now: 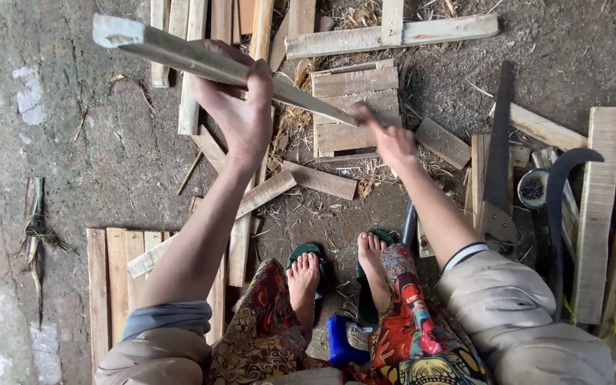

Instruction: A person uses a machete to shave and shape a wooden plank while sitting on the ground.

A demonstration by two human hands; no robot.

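Wooden batten (201, 60) under inspection, raised above the scrap pile. Left hand (240, 110) is wrapped around its middle; right hand (392, 139), blurred, touches the tapered end, grip undeterminable. Next move calls for steady support of both ends. Count: two sandalled feet (336, 267), one handsaw (499, 157), one curved blade (559, 207).

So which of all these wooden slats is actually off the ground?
The long slat gripped by the left hand, with the right hand at its far tip; every other slat lies on the ground.
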